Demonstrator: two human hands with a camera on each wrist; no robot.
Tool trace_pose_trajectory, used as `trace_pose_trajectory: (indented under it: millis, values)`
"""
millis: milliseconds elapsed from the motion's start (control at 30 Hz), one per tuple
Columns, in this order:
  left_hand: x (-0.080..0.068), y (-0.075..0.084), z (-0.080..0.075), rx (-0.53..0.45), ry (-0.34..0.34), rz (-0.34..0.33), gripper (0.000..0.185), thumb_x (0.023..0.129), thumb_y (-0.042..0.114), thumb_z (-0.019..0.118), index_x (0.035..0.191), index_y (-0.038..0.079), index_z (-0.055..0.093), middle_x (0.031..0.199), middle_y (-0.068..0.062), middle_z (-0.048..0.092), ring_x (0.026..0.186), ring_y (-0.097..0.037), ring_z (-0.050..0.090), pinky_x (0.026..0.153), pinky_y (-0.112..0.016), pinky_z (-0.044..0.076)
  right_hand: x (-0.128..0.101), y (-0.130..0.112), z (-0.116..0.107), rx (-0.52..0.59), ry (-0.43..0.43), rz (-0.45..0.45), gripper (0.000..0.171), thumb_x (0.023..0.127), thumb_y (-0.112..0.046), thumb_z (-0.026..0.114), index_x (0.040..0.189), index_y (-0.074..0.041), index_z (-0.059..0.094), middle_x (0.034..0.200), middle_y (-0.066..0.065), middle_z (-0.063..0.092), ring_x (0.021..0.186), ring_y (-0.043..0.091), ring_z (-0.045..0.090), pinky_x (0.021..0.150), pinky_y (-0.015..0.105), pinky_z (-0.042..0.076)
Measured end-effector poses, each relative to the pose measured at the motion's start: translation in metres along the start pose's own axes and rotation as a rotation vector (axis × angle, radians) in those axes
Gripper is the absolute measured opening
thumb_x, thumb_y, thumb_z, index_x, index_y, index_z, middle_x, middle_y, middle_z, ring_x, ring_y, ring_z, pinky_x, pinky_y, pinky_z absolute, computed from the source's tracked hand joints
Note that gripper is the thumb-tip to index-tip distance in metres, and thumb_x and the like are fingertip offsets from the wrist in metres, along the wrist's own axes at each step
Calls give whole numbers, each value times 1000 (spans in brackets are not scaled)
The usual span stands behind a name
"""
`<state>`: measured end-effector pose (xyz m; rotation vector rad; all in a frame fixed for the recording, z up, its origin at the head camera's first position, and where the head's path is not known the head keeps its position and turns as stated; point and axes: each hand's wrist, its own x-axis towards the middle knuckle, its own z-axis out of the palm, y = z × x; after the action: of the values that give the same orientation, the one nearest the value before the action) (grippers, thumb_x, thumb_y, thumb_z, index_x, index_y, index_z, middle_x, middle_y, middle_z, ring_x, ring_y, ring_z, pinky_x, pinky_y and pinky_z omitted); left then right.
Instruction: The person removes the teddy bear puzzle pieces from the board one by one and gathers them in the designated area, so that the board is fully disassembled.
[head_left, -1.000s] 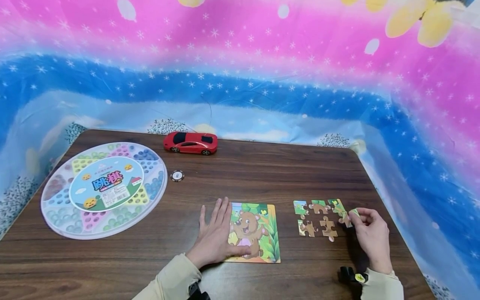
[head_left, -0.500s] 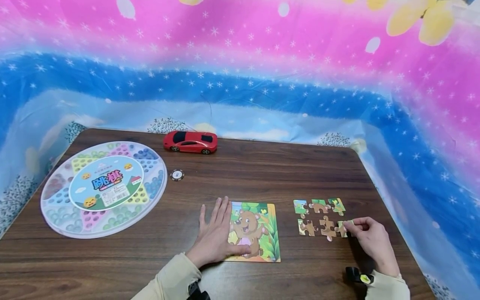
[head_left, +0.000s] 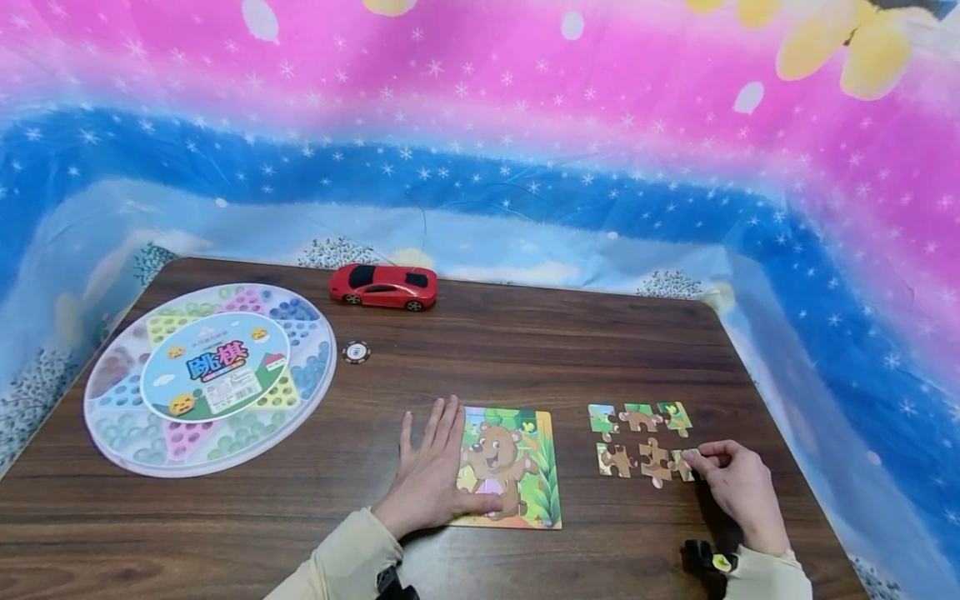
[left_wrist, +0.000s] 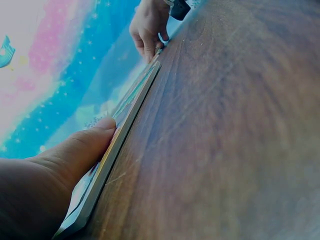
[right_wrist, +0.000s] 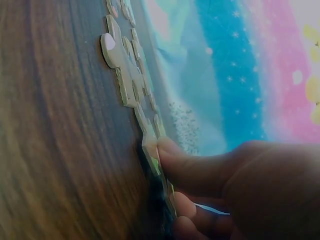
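1. The right hand (head_left: pixel 738 487) is pinching a small puzzle piece (head_left: pixel 684 463) between thumb and curled fingers, and the piece is lying at the right end of the lower row of loose pieces (head_left: pixel 637 437), touching its neighbour.
2. This piece is looking thin, flat and very light, probably stiff card; I judge it will slide easily on the smooth wood and can bend at the little tabs, so the best hold is at its free outer edge, as the right wrist view (right_wrist: pixel 155 150) is showing.
3. The left hand (head_left: pixel 431 471) is lying flat with straight fingers, holding nothing, pressing on the left part of the bear puzzle board (head_left: pixel 517 467), with the thumb on its lower part.
4. The board and the pieces are resting near the front of the brown worktop (head_left: pixel 525 350), a little apart from each other.
5. Farther away, a round marble game box (head_left: pixel 210 379), a small black chip (head_left: pixel 356 352) and a red toy car (head_left: pixel 382 287) are standing.
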<state>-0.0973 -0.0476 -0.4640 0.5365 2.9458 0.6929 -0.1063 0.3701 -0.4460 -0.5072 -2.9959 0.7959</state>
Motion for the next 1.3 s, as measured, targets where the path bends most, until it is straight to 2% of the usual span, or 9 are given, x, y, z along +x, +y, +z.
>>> trace_pose_trajectory:
  millis: [267,533,700,867,967,1033,1167,1300]
  values:
    - [0,0,0,1,-2,-6,133,65,85,60,155,-1,12,162,-16,8,148,-31,1,111,-64,-7,1,-2,1,1,3,21,45,92,-39,66,105,4,64,83,10,62,67,22,55,55,33,43]
    - [0,0,1,-3,6,3,133,65,84,61,154,-2,13,162,-17,8,148,-31,2,111,-64,-7,2,-3,4,-15,34,44,37,91,-32,70,102,3,64,81,9,61,66,22,54,54,32,41]
    - [0,0,0,-10,-4,-6,133,65,85,60,155,-1,13,162,-16,7,148,-31,1,110,-63,-9,2,-6,5,-9,56,19,34,90,-29,71,100,2,64,81,10,60,66,22,54,54,32,40]
    - [0,0,0,-22,-16,-15,133,65,85,60,155,-1,12,162,-16,6,148,-31,0,110,-63,-9,-4,-17,3,32,173,-95,28,92,-31,68,97,-3,66,80,7,63,61,17,53,51,29,41]
    - [0,-1,0,-30,-16,-12,132,66,84,60,155,-1,12,162,-17,6,148,-31,0,110,-63,-9,-9,-31,6,86,261,-180,23,93,-30,67,95,-7,68,76,5,63,57,14,53,49,25,41]
    - [-1,-1,0,-39,-17,-9,133,65,84,61,155,-2,13,162,-17,6,148,-32,-1,110,-63,-9,-12,-44,12,135,288,-248,18,92,-26,69,93,-9,67,73,3,62,55,13,53,49,23,41]
    - [-1,-3,-4,-94,-55,1,135,64,83,63,155,-1,10,162,-17,2,148,-31,-5,110,-63,-11,-19,-71,32,189,273,-428,8,89,-18,73,88,-12,67,71,-3,61,57,9,54,50,21,44]
    - [1,-8,-11,-203,-132,16,139,61,75,74,155,0,5,162,-15,-6,147,-29,-11,109,-59,-18,-31,-99,53,223,202,-587,9,86,-15,75,87,-18,67,73,-10,58,63,6,53,54,21,45]
